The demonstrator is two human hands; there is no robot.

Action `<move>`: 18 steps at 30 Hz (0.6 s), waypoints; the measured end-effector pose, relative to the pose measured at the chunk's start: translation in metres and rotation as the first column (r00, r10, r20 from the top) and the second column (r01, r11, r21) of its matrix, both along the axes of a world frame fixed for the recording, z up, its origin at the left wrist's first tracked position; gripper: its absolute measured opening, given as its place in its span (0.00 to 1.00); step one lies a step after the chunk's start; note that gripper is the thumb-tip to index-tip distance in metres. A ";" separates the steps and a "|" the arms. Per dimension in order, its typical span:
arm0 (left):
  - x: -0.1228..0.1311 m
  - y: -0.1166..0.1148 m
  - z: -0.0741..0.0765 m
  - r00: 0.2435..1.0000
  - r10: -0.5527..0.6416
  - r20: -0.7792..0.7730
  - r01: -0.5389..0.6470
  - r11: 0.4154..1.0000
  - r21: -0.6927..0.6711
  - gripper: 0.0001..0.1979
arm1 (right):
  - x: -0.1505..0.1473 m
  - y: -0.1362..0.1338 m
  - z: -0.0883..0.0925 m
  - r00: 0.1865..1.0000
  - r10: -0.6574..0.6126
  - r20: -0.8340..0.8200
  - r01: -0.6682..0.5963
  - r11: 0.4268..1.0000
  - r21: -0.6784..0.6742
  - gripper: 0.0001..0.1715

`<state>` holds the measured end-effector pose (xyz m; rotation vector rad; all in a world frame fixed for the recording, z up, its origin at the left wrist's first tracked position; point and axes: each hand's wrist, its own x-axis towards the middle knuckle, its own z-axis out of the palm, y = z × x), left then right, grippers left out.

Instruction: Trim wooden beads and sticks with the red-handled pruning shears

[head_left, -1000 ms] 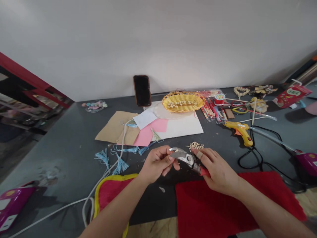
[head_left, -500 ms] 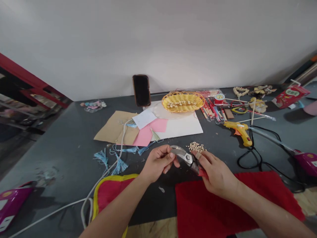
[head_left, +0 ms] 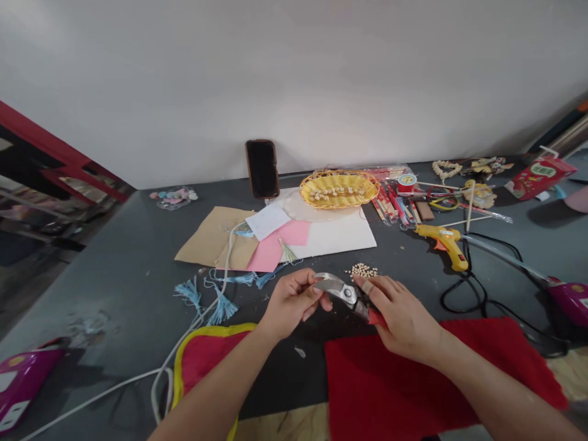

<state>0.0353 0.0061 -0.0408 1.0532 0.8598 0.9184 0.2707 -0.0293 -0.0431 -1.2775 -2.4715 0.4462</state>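
Note:
My right hand [head_left: 402, 315] is wrapped round the red handle of metal pruning shears [head_left: 342, 290], whose curved blades point left. At the blade tips, my left hand [head_left: 294, 303] is pinched on something too small to make out. Just behind my right fingers lies a small heap of pale beads [head_left: 362, 271] on the dark table. Farther back, a yellow woven basket [head_left: 340, 191] holds several small pale pieces. Blue tassels [head_left: 223, 306] lie to the left of my left hand.
A yellow glue gun [head_left: 448, 245] with a black cord lies at right. Red cloth [head_left: 390, 380] covers the front edge. A phone [head_left: 263, 168] leans on the wall behind papers [head_left: 215, 239]. A white cable [head_left: 227, 257] runs along the left.
The shears' blades look slightly more apart, and my right fingers have shifted a little on the handle. My left hand is almost unmoved.

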 end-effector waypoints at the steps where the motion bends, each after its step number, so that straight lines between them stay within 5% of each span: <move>1: 0.000 0.000 0.000 1.000 -0.009 0.004 0.009 1.000 -0.003 0.17 | 0.000 0.000 0.000 1.000 0.002 -0.005 -0.002 1.000 -0.001 0.38; 10: 0.002 0.000 0.003 0.999 0.030 -0.026 -0.030 0.999 -0.016 0.19 | -0.007 -0.006 -0.008 0.999 -0.016 -0.039 0.013 0.997 -0.079 0.40; 18: 0.001 -0.001 0.005 0.999 0.024 -0.022 -0.023 0.997 0.068 0.20 | -0.003 -0.004 0.003 0.984 0.028 -0.173 -0.064 0.977 -0.202 0.38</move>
